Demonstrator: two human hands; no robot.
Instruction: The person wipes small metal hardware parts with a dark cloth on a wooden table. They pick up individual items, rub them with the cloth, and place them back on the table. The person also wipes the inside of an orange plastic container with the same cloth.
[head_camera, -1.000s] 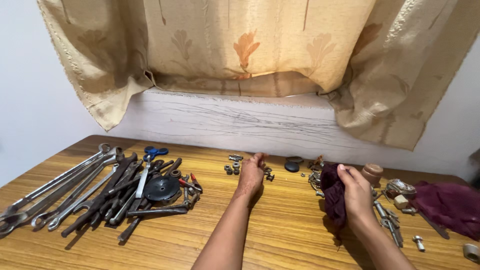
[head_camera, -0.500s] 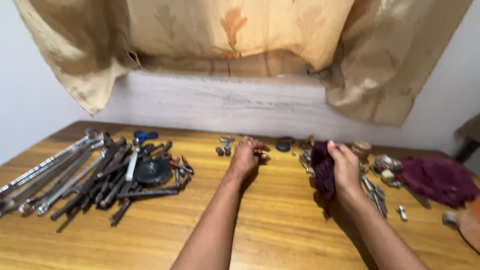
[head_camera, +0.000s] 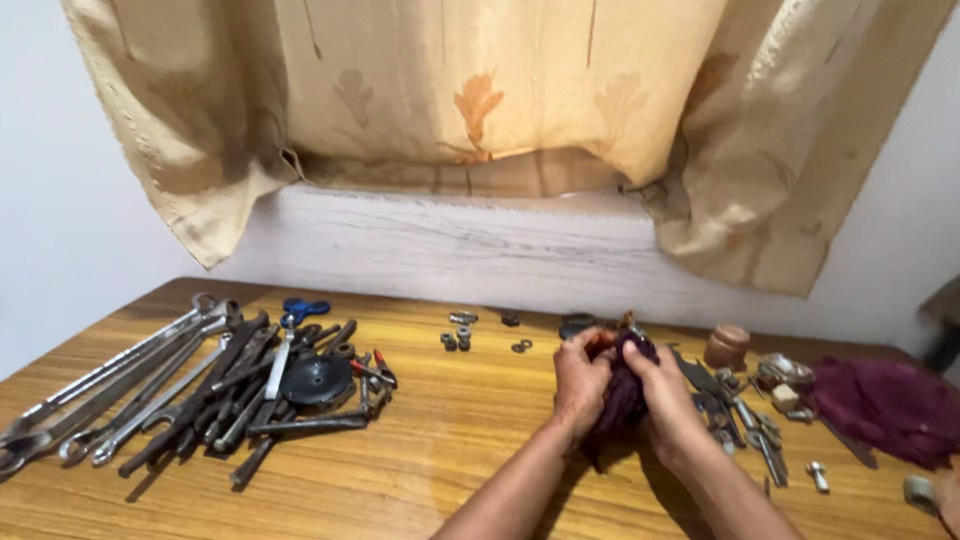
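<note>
Both hands meet over the wooden table (head_camera: 450, 430) right of centre. My right hand (head_camera: 668, 400) grips a dark maroon cloth (head_camera: 622, 395) bunched between the two hands. My left hand (head_camera: 580, 378) presses into the same cloth from the left, fingers closed; whatever small part it holds is hidden by the cloth. Several small nuts and washers (head_camera: 460, 338) lie on the table just left of and beyond the hands.
A pile of spanners and dark tools (head_camera: 190, 385) with a black disc (head_camera: 316, 380) covers the left of the table. Bolts and small metal parts (head_camera: 750, 420), a brown knob (head_camera: 726, 346) and a second maroon cloth (head_camera: 885, 405) lie at right. A curtain (head_camera: 500, 100) hangs behind.
My left hand has left the nuts and moved right to join my right hand on the maroon cloth. The right hand shifted slightly left with the cloth.
</note>
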